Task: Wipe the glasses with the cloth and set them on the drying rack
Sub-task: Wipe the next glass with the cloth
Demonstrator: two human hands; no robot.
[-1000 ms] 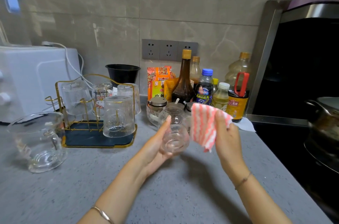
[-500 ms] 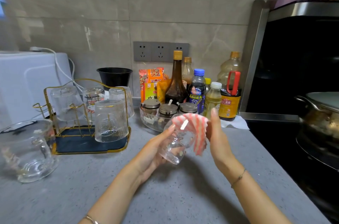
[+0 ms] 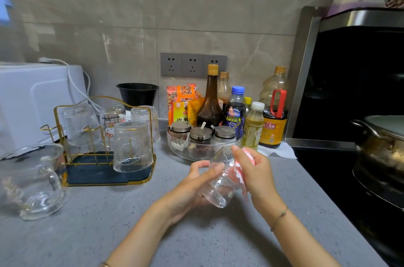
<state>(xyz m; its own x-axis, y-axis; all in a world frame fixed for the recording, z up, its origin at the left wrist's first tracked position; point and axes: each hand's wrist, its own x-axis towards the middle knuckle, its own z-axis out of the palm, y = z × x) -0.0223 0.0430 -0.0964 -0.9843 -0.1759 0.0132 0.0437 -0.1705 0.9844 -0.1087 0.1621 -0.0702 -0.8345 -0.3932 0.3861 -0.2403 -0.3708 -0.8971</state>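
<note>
Glass (image 3: 220,183) gripped in left hand (image 3: 190,192); right hand (image 3: 255,175) grips cloth (image 3: 251,156); four glasses (image 3: 132,146) on rack (image 3: 94,174).

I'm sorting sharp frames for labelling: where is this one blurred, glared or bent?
Head view: the glass in the left hand and the cloth in the right hand look slightly motion-blurred; the pitcher at the left edge is smeared; the wall tiles carry streaky glare; the wide lens slants the hood.
</note>
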